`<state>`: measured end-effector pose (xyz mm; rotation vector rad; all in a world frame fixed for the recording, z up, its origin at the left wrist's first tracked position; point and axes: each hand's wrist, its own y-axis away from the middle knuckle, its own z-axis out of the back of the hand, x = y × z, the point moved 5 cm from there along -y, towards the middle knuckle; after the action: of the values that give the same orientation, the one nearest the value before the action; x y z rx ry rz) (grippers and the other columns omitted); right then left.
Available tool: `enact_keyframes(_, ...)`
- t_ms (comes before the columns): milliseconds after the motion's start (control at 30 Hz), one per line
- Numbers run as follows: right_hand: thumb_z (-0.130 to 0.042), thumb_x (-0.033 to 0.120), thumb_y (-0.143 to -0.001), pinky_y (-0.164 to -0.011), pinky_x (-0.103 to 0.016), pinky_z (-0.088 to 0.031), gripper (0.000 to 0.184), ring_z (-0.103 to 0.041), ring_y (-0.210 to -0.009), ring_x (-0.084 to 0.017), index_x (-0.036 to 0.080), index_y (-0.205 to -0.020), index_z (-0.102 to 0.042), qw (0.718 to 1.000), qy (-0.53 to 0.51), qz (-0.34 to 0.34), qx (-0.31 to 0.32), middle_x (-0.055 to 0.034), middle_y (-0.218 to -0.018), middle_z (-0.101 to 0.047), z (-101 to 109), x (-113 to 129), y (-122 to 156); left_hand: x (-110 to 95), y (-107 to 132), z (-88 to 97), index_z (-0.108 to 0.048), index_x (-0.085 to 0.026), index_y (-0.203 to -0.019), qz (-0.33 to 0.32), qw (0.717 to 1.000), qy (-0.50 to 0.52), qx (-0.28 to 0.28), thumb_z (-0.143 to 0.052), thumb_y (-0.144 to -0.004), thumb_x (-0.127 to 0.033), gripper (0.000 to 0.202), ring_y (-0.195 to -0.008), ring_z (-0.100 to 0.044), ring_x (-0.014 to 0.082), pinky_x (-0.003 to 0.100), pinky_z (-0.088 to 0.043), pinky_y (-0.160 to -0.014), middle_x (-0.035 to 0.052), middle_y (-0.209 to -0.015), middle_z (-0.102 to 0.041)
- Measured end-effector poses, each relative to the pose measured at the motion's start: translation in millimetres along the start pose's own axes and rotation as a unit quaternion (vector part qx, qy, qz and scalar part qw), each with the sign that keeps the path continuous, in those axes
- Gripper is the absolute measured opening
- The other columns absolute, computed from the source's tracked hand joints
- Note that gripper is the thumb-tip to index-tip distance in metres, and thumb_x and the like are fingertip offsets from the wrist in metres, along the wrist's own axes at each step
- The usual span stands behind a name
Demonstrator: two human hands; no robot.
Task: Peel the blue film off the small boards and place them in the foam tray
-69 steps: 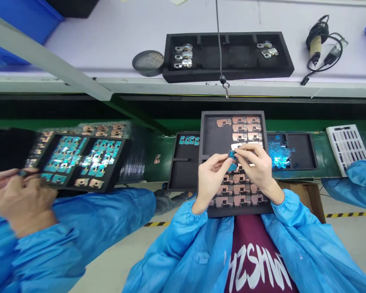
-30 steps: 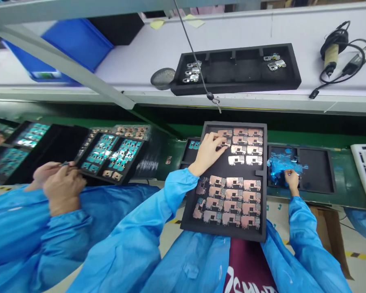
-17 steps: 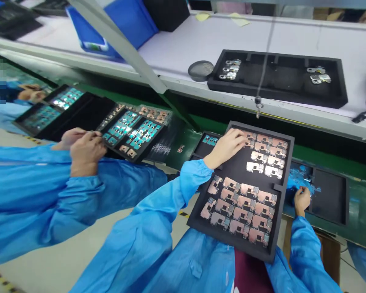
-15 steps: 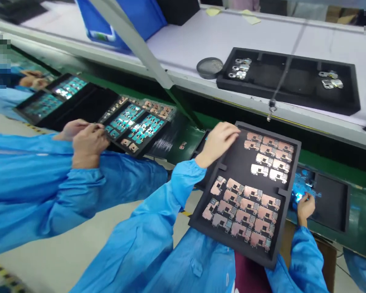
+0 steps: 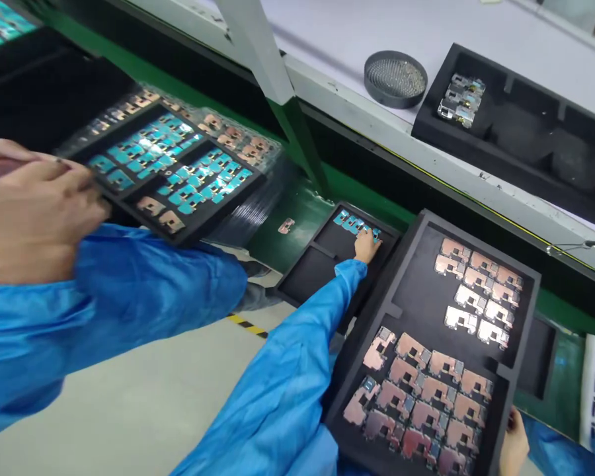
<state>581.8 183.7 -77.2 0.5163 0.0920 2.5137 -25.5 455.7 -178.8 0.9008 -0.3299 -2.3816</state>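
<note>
My left hand (image 5: 367, 246) reaches down into a low black tray (image 5: 307, 274) left of the big tray. Its fingers are pinched on a blue circuit board (image 5: 376, 233) at the right end of a short row of blue boards (image 5: 350, 221). My right hand (image 5: 514, 443) is beside the right edge of the large black tray (image 5: 394, 311); its fingers are mostly hidden behind that edge. In the large tray lie several copper-coloured circuit boards (image 5: 429, 416), with a smaller group of boards (image 5: 483, 274) in the upper compartment.
A co-worker's hands (image 5: 34, 205) are at the left, near a tray of blue boards (image 5: 158, 178). One loose board (image 5: 286, 226) lies on the green bench. On the white shelf (image 5: 327, 39) are a round dish (image 5: 395, 79) and another black tray (image 5: 515, 155). A slanted post (image 5: 258, 53) stands between.
My left hand has left the large tray's upper left edge for the lower tray's blue boards. My right hand has moved from blue boards at right to beside the large tray. The view has shifted.
</note>
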Motion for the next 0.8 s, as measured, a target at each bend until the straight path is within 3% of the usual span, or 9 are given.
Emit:
enact_keyframes(100, -0.057, 0.069, -0.070, -0.073, -0.069, -0.062, 0.038, -0.078, -0.084, -0.053, 0.037, -0.085, -0.071, 0.999, 0.008, -0.047, -0.022, -0.0107, -0.077, -0.077, 7.1, -7.5, 4.6, -6.3, -1.6, -7.2, -0.058, -0.009, -0.142, 0.038, 0.999, 0.013, -0.012, -0.069, -0.104, -0.023, 0.043, -0.139, -0.061, 0.0374, 0.042, -0.052, -0.109, 0.0306, -0.150, -0.056)
enact_keyframes(200, -0.056, 0.074, -0.072, -0.076, -0.070, -0.062, 0.041, -0.078, -0.088, -0.054, 0.038, -0.082, -0.071, 0.998, 0.006, -0.057, -0.027, -0.0112, -0.076, -0.076, 14.4, -5.2, 6.2, -12.0, 0.7, 1.5, -0.061, -0.009, -0.139, 0.062, 0.997, 0.044, -0.023, -0.077, -0.098, -0.022, 0.046, -0.134, -0.066, 0.0372, 0.041, -0.054, -0.106, 0.0311, -0.150, -0.057)
enact_keyframes(300, -0.055, 0.075, -0.075, -0.084, -0.069, -0.063, 0.046, -0.079, -0.096, -0.053, 0.035, -0.086, -0.074, 0.997, -0.016, -0.049, -0.048, -0.0122, -0.091, -0.081, 31.6, 15.3, 10.5, -13.7, 11.4, 27.5, -0.070, -0.012, -0.122, 0.066, 0.993, 0.090, -0.027, -0.079, -0.094, -0.025, 0.032, -0.123, -0.072, 0.0358, 0.042, -0.056, -0.101, 0.0258, -0.131, -0.071)
enact_keyframes(400, -0.057, 0.071, -0.084, -0.091, -0.063, -0.064, 0.050, -0.079, -0.101, -0.048, 0.028, -0.098, -0.077, 0.991, -0.079, -0.014, -0.109, -0.0149, -0.107, -0.083, 64.2, 62.6, 17.8, -7.4, 40.5, 72.2, -0.074, -0.014, -0.103, 0.051, 0.987, 0.150, -0.033, -0.076, -0.095, -0.032, 0.020, -0.102, -0.076, 0.0301, 0.037, -0.059, -0.089, 0.0157, -0.099, -0.077)
enact_keyframes(500, -0.062, 0.065, -0.097, -0.089, -0.053, -0.064, 0.048, -0.079, -0.094, -0.037, 0.022, -0.113, -0.078, 0.969, -0.170, 0.084, -0.158, -0.0157, -0.113, -0.082, 103.6, 140.2, 31.2, 0.7, 101.8, 127.6, -0.074, -0.014, -0.098, 0.021, 0.976, 0.213, -0.044, -0.069, -0.098, -0.047, 0.033, -0.080, -0.074, 0.0215, 0.030, -0.061, -0.075, 0.0084, -0.086, -0.075)
enact_keyframes(567, -0.065, 0.056, -0.103, -0.085, -0.048, -0.063, 0.038, -0.077, -0.088, -0.031, 0.022, -0.111, -0.079, 0.945, -0.220, 0.187, -0.156, -0.0128, -0.106, -0.080, 125.6, 204.1, 46.5, -3.2, 161.1, 160.7, -0.075, -0.016, -0.100, -0.011, 0.962, 0.269, -0.049, -0.071, -0.095, -0.058, 0.043, -0.072, -0.071, 0.0172, 0.029, -0.062, -0.071, 0.0061, -0.090, -0.076)
enact_keyframes(600, -0.066, 0.051, -0.105, -0.085, -0.046, -0.064, 0.031, -0.077, -0.088, -0.029, 0.024, -0.111, -0.080, 0.931, -0.241, 0.240, -0.129, -0.0112, -0.105, -0.080, 132.1, 237.0, 55.6, -11.3, 193.5, 173.2, -0.076, -0.017, -0.102, -0.041, 0.941, 0.335, -0.041, -0.078, -0.090, -0.059, 0.044, -0.070, -0.070, 0.0167, 0.029, -0.063, -0.070, 0.0064, -0.094, -0.077)
enact_keyframes(700, -0.066, 0.039, -0.108, -0.080, -0.039, -0.066, 0.025, -0.078, -0.093, -0.024, 0.026, -0.125, -0.078, 0.876, -0.284, 0.387, 0.052, -0.0098, -0.114, -0.080, 129.1, 326.2, 87.5, -51.8, 283.3, 185.8, -0.079, -0.021, -0.108, -0.098, 0.900, 0.423, 0.039, -0.090, -0.082, -0.051, 0.040, -0.070, -0.071, 0.0179, 0.031, -0.065, -0.070, 0.0048, -0.096, -0.079)
enact_keyframes(800, -0.074, 0.044, -0.104, -0.068, -0.030, -0.064, 0.037, -0.075, -0.084, -0.018, 0.023, -0.135, -0.072, 0.825, -0.317, 0.431, 0.183, -0.0083, -0.114, -0.080, 112.3, 373.2, 111.0, -93.9, 341.0, 173.7, -0.080, -0.024, -0.110, -0.115, 0.890, 0.426, 0.117, -0.090, -0.084, -0.044, 0.034, -0.078, -0.076, 0.0213, 0.033, -0.067, -0.071, 0.0050, -0.102, -0.081)
